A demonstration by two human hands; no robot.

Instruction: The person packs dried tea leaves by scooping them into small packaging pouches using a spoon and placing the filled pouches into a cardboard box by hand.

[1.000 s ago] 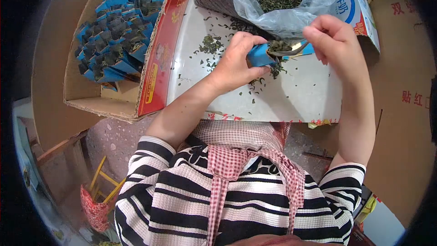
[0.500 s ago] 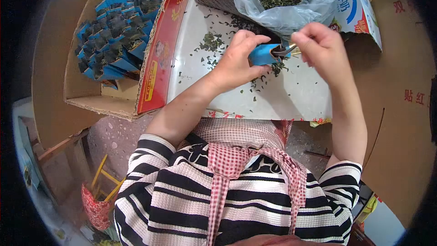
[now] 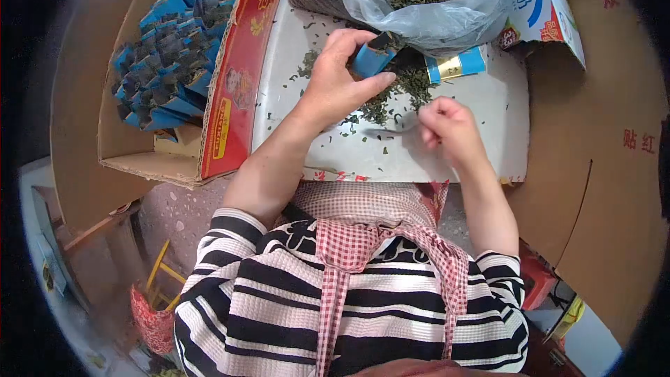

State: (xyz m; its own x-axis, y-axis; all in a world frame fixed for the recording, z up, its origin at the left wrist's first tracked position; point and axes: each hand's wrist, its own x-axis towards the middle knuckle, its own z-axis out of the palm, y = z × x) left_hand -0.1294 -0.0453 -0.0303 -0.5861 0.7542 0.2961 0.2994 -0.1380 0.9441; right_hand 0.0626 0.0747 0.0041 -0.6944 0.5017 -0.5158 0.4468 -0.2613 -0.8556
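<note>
Held packet blue; loose leaves dark green; shirt black-and-white striped; apron red-and-white checked; carton side red, yellow-marked.

Part of the blue packet is being covered by the left hand. Beside the right hand, the outline of the spoon is being blurred.

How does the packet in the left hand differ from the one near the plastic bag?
The held packet is open-mouthed in the left hand; the lying packet looks flat on the white surface. The lying packet shows a gold panel; the held packet's visible side looks plain. Both are mainly blue.
</note>
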